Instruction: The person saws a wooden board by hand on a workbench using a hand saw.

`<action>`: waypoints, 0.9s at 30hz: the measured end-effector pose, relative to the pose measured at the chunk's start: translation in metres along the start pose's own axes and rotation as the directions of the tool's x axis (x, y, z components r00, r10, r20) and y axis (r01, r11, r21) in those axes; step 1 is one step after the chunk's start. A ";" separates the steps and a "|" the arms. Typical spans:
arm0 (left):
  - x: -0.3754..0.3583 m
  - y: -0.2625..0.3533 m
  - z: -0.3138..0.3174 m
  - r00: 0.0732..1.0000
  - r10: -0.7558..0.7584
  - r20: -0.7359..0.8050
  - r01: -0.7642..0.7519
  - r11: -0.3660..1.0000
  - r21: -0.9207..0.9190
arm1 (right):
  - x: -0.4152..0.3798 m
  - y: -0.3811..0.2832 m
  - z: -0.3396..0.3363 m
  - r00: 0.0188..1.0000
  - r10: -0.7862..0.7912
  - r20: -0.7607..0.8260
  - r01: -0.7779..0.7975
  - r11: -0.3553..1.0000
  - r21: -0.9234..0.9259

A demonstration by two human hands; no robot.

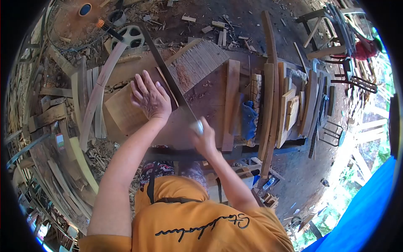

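Looking down from the head cam, I see a long handsaw with a thin, straight, dark metal blade set at a slant across the bench. The right hand is wrapped around its pale handle, though motion blur there means I can't really make out the finger placement. The left hand is flat, fingers spread, on top of a smooth tan wood block with squared edges.

Position-wise, the blade runs up and away from the right fist, right along the block's edge just beside the left fingers. On the blade's other side sits a rough slab with ridged grain and a patch of reddish sawdust.

Further right: 1 crumpled blue cloth near a long flat plank. Over left, 1 gently curved wood strip.
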State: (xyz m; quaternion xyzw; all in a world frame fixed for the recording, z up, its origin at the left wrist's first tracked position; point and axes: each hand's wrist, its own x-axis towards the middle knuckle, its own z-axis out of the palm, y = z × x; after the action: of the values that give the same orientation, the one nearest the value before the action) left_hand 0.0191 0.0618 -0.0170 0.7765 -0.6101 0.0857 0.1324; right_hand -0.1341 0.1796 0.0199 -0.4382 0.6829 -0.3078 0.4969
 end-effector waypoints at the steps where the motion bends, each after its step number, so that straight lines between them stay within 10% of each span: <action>1: -0.001 -0.002 0.002 1.000 0.008 -0.011 -0.008 1.000 0.006 | 0.018 -0.008 0.005 0.999 -0.033 0.008 0.033 0.999 -0.024; 27: 0.000 -0.003 0.006 0.998 -0.039 0.051 0.037 0.999 0.036 | 0.031 -0.013 0.024 0.952 -0.283 -0.118 0.272 0.957 -0.101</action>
State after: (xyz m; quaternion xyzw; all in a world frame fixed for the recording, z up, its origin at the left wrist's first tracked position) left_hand 0.0217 0.0605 -0.0232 0.7922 -0.5967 0.0737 0.1044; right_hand -0.1113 0.1461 0.0103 -0.5290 0.6580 -0.3740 0.3838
